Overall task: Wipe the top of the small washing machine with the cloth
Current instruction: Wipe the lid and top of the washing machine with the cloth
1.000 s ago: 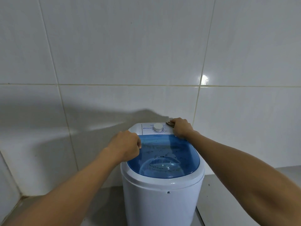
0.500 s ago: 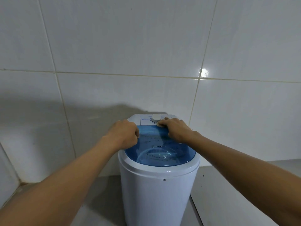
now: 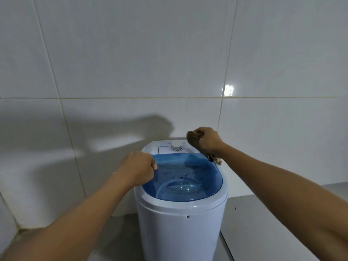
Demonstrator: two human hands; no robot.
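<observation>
Brown cloth bunched above the back right corner of the washing machine.
Clenched around it, right hand; curled on the blue lid edge, left hand.

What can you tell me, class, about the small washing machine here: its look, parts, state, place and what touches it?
The small washing machine is a white, plastic-looking cylinder standing upright against the tiled wall. Its top carries a translucent blue lid, shut, with specks on it. Behind the lid sits a white control panel with a round dial. A small screw shows on the front. The left hand rests closed on the lid's left edge. The right hand holds a brown cloth at the panel's right corner.
</observation>
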